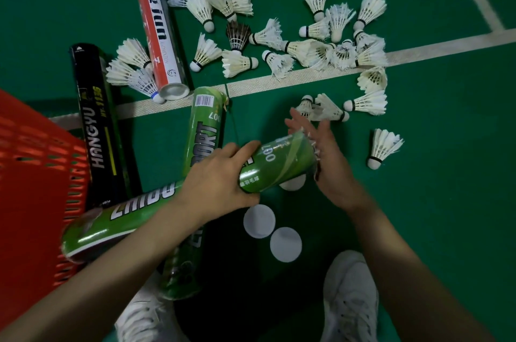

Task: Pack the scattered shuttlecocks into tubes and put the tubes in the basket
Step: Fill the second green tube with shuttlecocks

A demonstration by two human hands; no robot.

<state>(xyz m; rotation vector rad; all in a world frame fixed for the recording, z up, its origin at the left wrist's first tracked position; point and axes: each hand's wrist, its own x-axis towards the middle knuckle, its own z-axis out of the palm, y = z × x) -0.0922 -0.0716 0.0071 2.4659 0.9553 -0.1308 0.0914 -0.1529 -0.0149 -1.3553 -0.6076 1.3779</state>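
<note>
My left hand grips a green tube near its middle, holding it nearly level above the floor. Its open mouth points right. My right hand lies flat against that mouth with straight fingers, pressing on white feather tips that stick out of the tube. Several white shuttlecocks lie scattered on the green floor beyond, and a single one lies to the right. A second green tube, a black tube and a red-and-white tube lie on the floor. The red basket stands at the left.
Three white round lids lie on the floor under the held tube. My white shoes are at the bottom. White court lines cross the green floor. One dark-feathered shuttlecock lies among the white ones.
</note>
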